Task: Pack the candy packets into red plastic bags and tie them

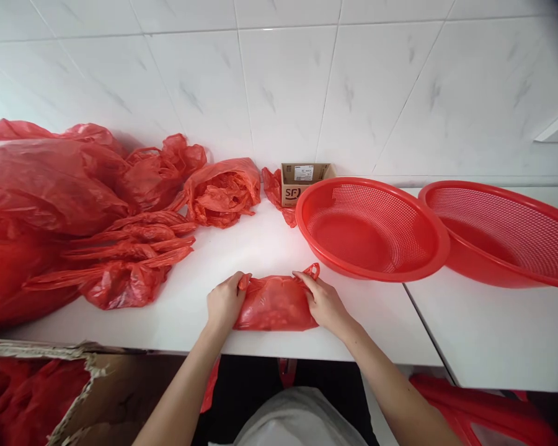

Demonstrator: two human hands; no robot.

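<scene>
A filled red plastic bag [279, 306] lies on the white table at its front edge, right before me. Small rounded lumps show faintly through its thin film; what they are I cannot make out. My left hand [225, 300] is closed on the bag's left upper corner, thumb on top. At the right upper corner my right hand [325, 303] pinches the bag, and a loop of its handle sticks up above the fingers. To the left lie several knotted red bags [125, 285], their twisted handles stretched out.
Two red perforated basins [358, 241] stand to the right. A small cardboard box [291, 194] and an open bag of crumpled red bags [223, 192] sit near the tiled wall. Large red bags [51, 179] fill the left. Below, a torn carton [116, 390] holds red plastic.
</scene>
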